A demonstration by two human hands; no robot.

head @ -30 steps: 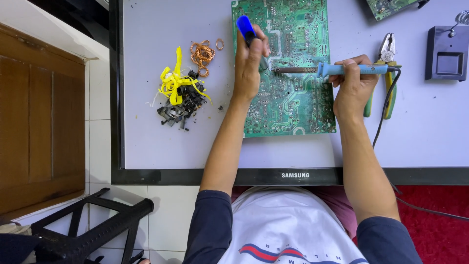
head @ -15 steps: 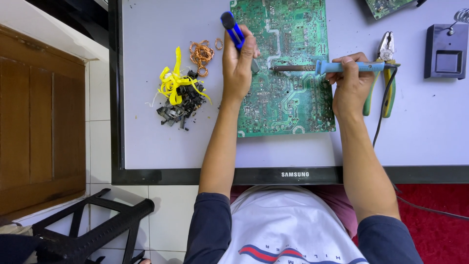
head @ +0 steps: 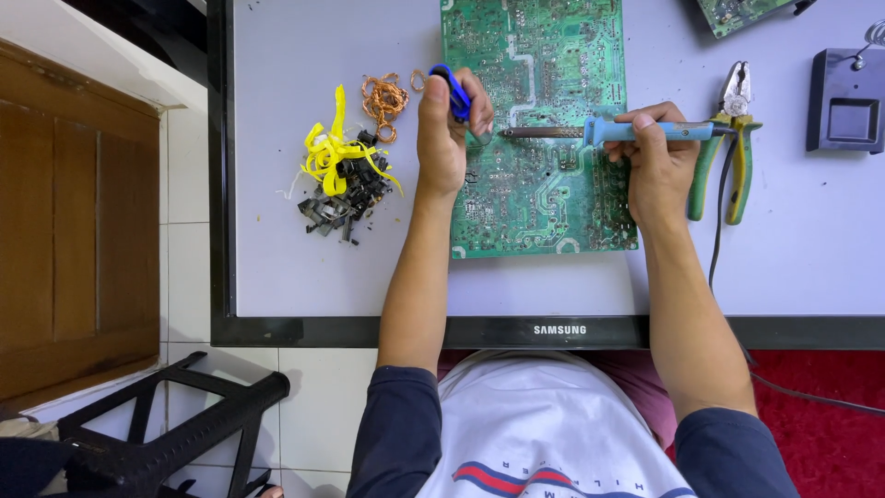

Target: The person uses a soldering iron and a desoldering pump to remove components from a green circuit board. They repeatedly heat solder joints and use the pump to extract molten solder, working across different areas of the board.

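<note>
Blue-handled soldering iron (head: 608,132) lies crosswise, tip pointing left.

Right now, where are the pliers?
In the head view the green-handled pliers lie on the grey surface right of the circuit board, just beyond the right hand holding the soldering iron.

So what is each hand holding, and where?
Right hand grips the soldering iron by its blue handle; left hand holds a blue tool by its body.
</note>
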